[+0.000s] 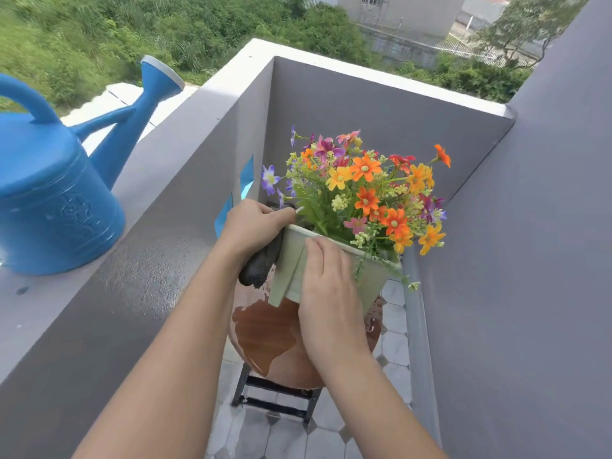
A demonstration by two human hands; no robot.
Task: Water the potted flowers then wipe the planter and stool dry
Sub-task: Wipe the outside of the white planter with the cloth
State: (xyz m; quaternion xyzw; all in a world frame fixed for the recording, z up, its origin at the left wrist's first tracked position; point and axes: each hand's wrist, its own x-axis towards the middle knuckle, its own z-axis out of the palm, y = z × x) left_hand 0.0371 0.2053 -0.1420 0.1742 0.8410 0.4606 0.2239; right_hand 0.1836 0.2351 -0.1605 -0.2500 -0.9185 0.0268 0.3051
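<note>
**A:** What's at the far left?

**B:** A blue watering can (56, 193) stands on a grey ledge (159, 246).

**A:** And the hands?

**B:** The left hand (253, 226) clutches a dark cloth (261, 265) against the pale planter (291, 270). The right hand (331, 299) lies flat, fingers straight, on the planter's near wall. Bright flowers (364, 190) fill the planter, which sits on a wet round stool (268, 332).

Bright daylight, soft shadows w/ sheen on wet ledge (149, 260); wide-angle bending at edges.
</note>
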